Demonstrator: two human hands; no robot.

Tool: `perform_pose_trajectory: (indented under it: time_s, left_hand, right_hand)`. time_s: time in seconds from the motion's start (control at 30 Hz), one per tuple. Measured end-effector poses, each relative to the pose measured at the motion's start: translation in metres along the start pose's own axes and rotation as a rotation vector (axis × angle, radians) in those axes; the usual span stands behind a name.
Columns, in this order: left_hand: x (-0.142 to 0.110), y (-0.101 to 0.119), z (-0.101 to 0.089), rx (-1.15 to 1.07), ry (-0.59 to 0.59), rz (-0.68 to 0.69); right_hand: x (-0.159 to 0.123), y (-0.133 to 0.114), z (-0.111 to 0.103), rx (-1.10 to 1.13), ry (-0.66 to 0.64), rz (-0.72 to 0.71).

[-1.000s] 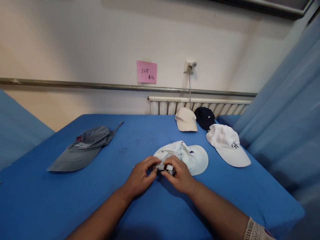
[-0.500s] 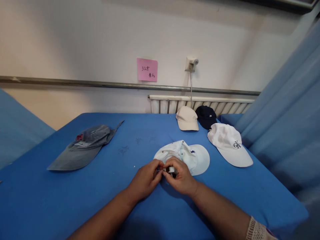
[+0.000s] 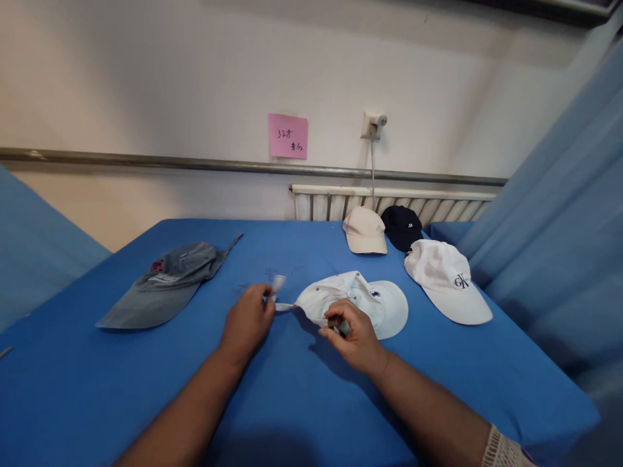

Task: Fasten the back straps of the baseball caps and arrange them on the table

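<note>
A pale mint-white baseball cap (image 3: 367, 305) lies on the blue-covered table, its brim toward the right. My left hand (image 3: 247, 319) is closed on the white back strap (image 3: 283, 307) of this cap, and the strap's loose end sticks up past my fingers. At the cap's near back edge my right hand (image 3: 353, 334) pinches the other side, where a small brownish metal buckle (image 3: 333, 322) shows between the fingers. The strap and the buckle side are apart, with blue cover visible between them.
On the left lies a grey cap (image 3: 168, 285) with a strap trailing behind. A beige cap (image 3: 365, 231), a navy cap (image 3: 402, 227) and a white cap (image 3: 448, 280) sit at the back right. Behind the table are a radiator (image 3: 318, 204) and a wall rail (image 3: 195, 166).
Both hands were together at the cap's back edge. My left hand has moved left and away with the strap, which is now drawn out; my right hand has stayed almost in place.
</note>
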State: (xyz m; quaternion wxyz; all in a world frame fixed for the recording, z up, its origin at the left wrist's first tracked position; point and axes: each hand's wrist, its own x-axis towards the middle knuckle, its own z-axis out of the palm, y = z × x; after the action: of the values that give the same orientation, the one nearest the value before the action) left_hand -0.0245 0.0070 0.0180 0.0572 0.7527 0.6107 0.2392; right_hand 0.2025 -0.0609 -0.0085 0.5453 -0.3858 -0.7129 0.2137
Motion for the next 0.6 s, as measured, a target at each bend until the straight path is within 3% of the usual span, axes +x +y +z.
perform_pose_trajectory:
  time_s: [0.1,0.2,0.23,0.3,0.37,0.43,0.5,0.6]
  left_hand:
    - [0.002,-0.003,0.0,-0.201,0.122,-0.071]
    - [-0.001,0.001,0.001,-0.306,0.152,-0.088]
    - [-0.002,0.003,0.001,-0.307,0.132,-0.087]
    - [-0.005,0.007,0.0,-0.265,-0.022,-0.077]
    - [-0.008,0.012,-0.001,-0.21,-0.27,-0.036]
    - [-0.013,0.019,0.002,-0.251,-0.442,0.021]
    - [-0.02,0.028,0.009,-0.457,-0.475,0.021]
    - [-0.025,0.04,0.019,-0.916,-0.465,-0.103]
  right_hand:
    - [0.006,0.01,-0.015,-0.055,0.036,-0.021]
    - [0.014,0.033,-0.043,-0.286,0.287,0.073]
    - [0.016,0.042,-0.053,-0.383,0.31,0.146]
    - [0.019,0.059,-0.072,-0.538,0.272,0.352]
    - [0.02,0.073,-0.085,-0.593,0.209,0.592]
    - [0.019,0.082,-0.091,-0.585,0.158,0.719]
    - [0.018,0.087,-0.093,-0.495,0.171,0.783]
    - [0.016,0.088,-0.089,-0.234,0.224,0.887]
